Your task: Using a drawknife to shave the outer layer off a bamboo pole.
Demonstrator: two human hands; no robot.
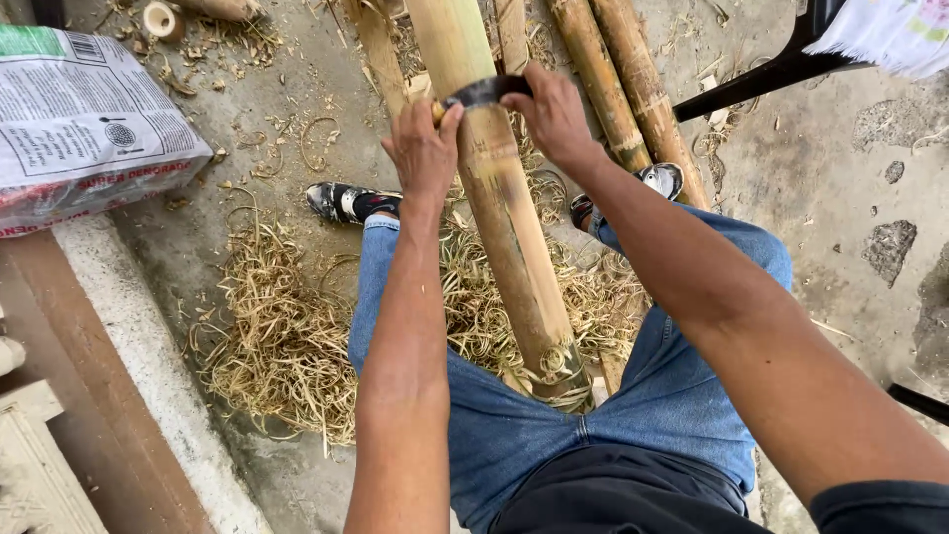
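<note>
- Left hand (423, 148) grips one end of a dark blade (484, 92), right hand (554, 114) the far end, laying it square across.
- Bamboo pole (504, 227) leans between the knees, braced steady; shavings (277, 336) lie left.

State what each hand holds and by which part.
Both hold a dark curved metal blade across the pale bamboo pole: left hand at its left end, right hand at its right end.
</note>
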